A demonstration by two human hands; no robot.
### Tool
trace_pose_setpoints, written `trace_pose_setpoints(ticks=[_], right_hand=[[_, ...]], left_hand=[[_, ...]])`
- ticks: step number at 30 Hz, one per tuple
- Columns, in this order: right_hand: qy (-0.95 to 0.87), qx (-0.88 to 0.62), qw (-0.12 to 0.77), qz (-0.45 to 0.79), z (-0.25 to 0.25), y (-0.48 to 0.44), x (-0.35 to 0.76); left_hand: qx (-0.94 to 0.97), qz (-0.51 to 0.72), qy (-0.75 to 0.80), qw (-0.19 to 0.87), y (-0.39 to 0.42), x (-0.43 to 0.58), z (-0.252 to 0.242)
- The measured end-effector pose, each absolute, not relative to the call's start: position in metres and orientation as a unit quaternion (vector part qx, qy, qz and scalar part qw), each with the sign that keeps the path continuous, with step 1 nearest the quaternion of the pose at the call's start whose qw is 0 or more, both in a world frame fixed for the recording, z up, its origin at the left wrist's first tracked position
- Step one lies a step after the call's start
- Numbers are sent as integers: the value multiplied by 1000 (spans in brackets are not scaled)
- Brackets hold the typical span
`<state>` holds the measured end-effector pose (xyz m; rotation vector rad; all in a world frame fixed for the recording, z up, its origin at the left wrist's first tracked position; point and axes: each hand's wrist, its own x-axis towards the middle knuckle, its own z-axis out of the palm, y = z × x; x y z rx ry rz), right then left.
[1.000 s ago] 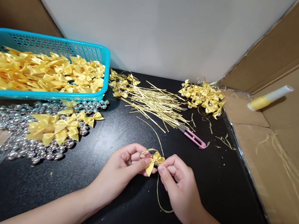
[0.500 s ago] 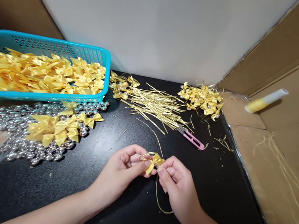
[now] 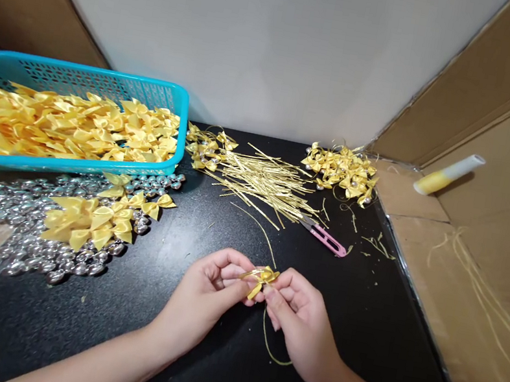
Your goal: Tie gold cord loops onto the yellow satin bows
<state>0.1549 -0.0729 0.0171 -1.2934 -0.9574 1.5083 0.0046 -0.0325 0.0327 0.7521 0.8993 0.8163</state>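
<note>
Yellow bow (image 3: pixel 265 276) pinched between left hand (image 3: pixel 211 285) and right hand (image 3: pixel 304 321), you're probably tying its cord (image 3: pixel 277 361), which calls for steady tightening next.

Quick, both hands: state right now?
Left hand: closed, holding the bow.
Right hand: closed at the bow's edge; what it pinches is hidden.

A small craft workstation, shown by the bow-filled basket (image 3: pixel 180 132), silver beads (image 3: pixel 33 244) and snips (image 3: pixel 328 240).
</note>
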Motion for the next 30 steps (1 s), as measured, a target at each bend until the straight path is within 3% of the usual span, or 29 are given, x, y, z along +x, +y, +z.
trace_pose_setpoints(ticks=[18,25,30], right_hand=[[-457,-545,447,543,20,-67,153],[-640,-560,490,190,30,-68,168],[-716,-548,410,136,32,-67,157]], left_hand=[[341,389,419,747,-31,5,26],[341,412,436,724,-27,5,28],[445,420,422,669,-36,6,24]])
